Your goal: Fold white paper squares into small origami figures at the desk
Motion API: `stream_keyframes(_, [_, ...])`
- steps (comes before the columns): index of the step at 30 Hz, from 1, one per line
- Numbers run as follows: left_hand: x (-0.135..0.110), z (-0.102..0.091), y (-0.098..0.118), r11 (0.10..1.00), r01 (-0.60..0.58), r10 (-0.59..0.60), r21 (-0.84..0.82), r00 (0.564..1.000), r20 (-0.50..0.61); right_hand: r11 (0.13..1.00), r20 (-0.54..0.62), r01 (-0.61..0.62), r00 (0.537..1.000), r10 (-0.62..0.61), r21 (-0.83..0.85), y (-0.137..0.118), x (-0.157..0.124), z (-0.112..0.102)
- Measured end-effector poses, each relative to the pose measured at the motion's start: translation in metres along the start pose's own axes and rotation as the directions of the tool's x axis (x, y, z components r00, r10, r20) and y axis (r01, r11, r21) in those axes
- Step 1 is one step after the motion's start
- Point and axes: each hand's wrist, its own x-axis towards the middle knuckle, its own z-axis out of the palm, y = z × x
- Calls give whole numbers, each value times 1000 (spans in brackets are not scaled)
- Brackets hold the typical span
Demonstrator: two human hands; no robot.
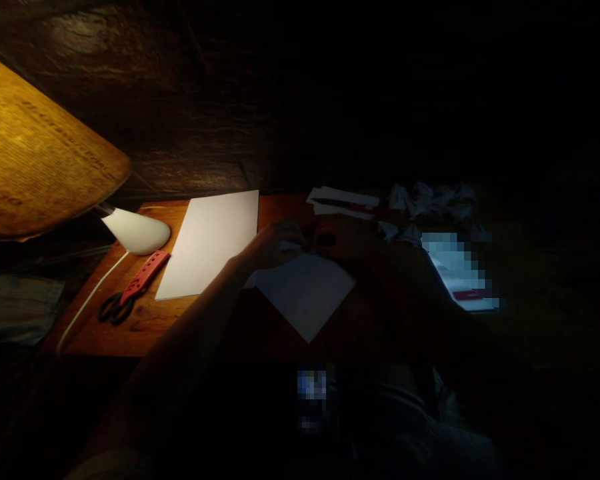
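A white sheet of paper (305,290) lies on the wooden table, turned so that one corner points toward me. My left hand (277,241) is closed on its far left part, fingers curled, with a pale bit of paper showing at the fingertips. Close beside it, my right hand (337,239) is bent over the far edge of the same sheet, its fingers closed on the paper. Deep shadow hides the fingertips of the right hand and most of that arm.
Left of my hands lies a stack of white paper (215,243). Scissors (135,287) in a pink sheath lie near a lamp base (137,231) with a white cord. Cut paper strips (347,200), small folded paper pieces (425,200) and a lit screen (455,267) occupy the right side.
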Motion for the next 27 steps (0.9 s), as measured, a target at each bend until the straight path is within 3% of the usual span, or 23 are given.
stream_keyframes(8, [0, 0, -1, 999, -5, 5, -49, 1000, -7, 997, 32, 59, 998, -60, 42, 10, 1, -1])
stream_keyframes(27, [0, -9, 3, 996, -33, 30, 88, 999, 33, 990, 25, 93, 995, -96, 110, 26, 3, 4])
